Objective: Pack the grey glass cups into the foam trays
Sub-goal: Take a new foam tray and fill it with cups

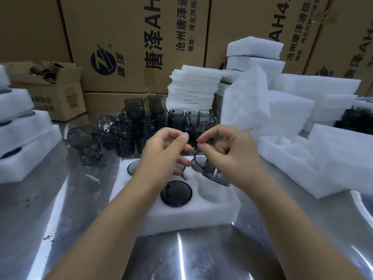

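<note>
Now hovering left hand [163, 150] and right hand [232, 150] over foam tray [201, 211], fingers [181, 136] curling, thumb-index nearly pinching; cannot tell if gripping. Seeing grey cup [215, 174] sitting tilted in tray pocket under right hand.

Bright, even light from above, and a wide lens that bends our edges.
We see hard white streaks of glare on the metal tabletop [60, 209], the foam stack [193, 85] bleached nearly featureless, and only faint shadows. The cartons [131, 37] lean and curve toward the corners. Our right hand [232, 150] and the grey glass cup [216, 174] under it are slightly motion-soft.
</note>
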